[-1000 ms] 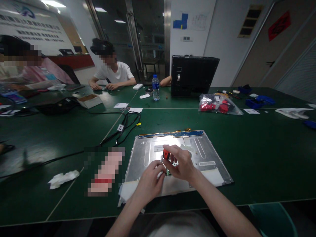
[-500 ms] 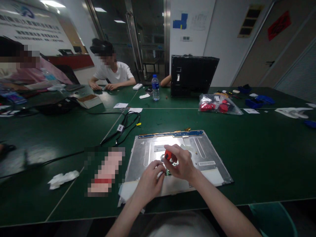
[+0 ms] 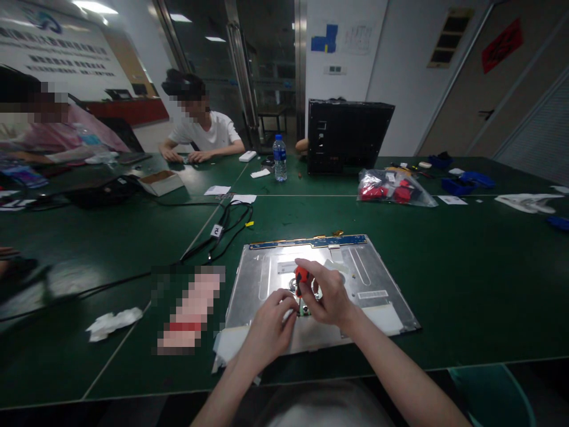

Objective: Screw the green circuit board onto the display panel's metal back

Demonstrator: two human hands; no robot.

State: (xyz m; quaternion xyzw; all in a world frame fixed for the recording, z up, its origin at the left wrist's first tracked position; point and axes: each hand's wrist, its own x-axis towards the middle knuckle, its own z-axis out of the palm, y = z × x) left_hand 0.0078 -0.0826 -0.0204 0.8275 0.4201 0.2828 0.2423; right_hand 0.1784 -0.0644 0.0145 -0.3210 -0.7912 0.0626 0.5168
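Note:
A silver display panel [image 3: 267, 270] lies back side up on the green table, with a blue circuit strip [image 3: 306, 241] along its far edge. In my right hand [image 3: 329, 293] is a screwdriver [image 3: 303, 275] with a red and black handle, held upright by the fingertips. Its thin shaft points down at a small green circuit board [image 3: 304, 309] near the panel's middle. My left hand [image 3: 273, 323] rests on the panel beside the screwdriver's tip, fingers curled together at the board's left side. What those fingers grip, if anything, is hidden.
Black cables [image 3: 226, 228] run across the table at left, near a crumpled tissue [image 3: 114, 323]. Beyond the panel stand a water bottle [image 3: 280, 159] and a black monitor [image 3: 351, 136]. A plastic bag [image 3: 395, 188] with red items lies at right. Several people sit around the table.
The screwdriver's handle has turned slightly in my right fingers, showing more of its black part. My left hand stays in place.

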